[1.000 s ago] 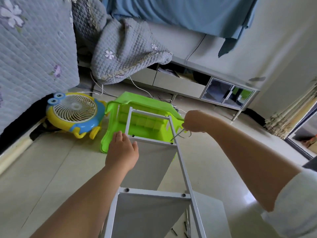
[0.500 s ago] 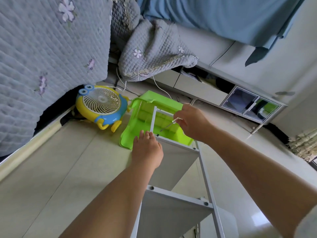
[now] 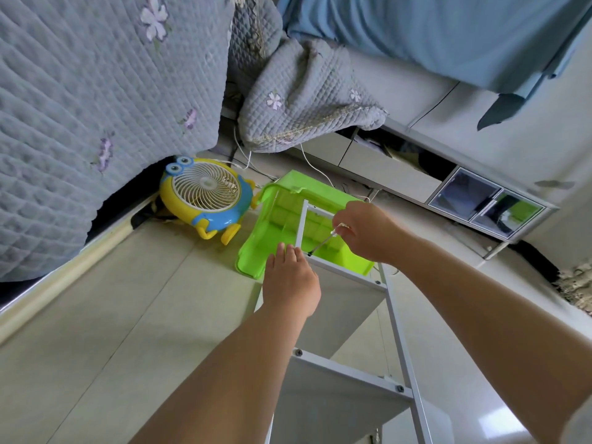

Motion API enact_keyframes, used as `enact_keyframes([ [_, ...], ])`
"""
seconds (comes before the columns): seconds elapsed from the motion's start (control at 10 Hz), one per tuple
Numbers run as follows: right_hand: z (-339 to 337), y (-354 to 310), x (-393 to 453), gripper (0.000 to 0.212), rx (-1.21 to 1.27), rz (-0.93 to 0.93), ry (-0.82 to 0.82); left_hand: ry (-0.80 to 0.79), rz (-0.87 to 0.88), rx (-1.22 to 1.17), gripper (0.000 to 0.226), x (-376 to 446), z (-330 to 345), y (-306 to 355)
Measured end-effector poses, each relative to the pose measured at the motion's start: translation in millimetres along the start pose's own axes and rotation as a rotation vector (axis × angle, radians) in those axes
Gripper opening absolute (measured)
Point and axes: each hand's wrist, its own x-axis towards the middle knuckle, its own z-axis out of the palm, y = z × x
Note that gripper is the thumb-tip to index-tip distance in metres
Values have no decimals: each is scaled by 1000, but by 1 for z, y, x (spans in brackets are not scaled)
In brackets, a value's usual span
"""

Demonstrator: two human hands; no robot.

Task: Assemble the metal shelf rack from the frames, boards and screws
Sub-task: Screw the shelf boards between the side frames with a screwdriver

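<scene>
Fan (image 3: 205, 195) sat at left centre, out of the way beside the green stool (image 3: 282, 216) that propped the rack's (image 3: 397, 318) far end. At centre the left hand (image 3: 290, 283) lay on the rack's left corner, fingers fairly straight, probably steadying it. Just right, the right hand (image 3: 368, 233) pinched a screwdriver (image 3: 323, 241), tip on the left corner screw (image 3: 309, 253). A second before, that tool had been at the right corner, and half a second before, above the frame.

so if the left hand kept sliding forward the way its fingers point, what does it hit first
Probably the green plastic stool just past the left hand's fingertips, beyond the rack frame corner it rests on; depth is unclear.
</scene>
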Motion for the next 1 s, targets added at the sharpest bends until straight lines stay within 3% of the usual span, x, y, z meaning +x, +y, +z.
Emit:
enact_keyframes([
  [0.3,-29,-19,22,29,-78,147,-251,19,9,18,52,0,1,0],
  [0.4,-37,-19,30,16,-25,182,-323,25,9,22,52,0,1,-1],
  [0.5,-44,-17,30,20,29,186,-396,16,15,16,52,0,1,0],
  [0.7,-40,-15,26,40,-3,168,-261,12,16,-9,52,0,1,-2],
  [0.8,-35,-14,20,46,-139,147,-290,1,11,-18,52,-1,0,-1],
  [0.9,-37,-7,15,33,-156,96,-344,-2,15,-23,52,-1,0,-1],
  [1.0,-36,-11,11,25,-89,48,-271,0,14,-25,52,-1,0,-1],
])
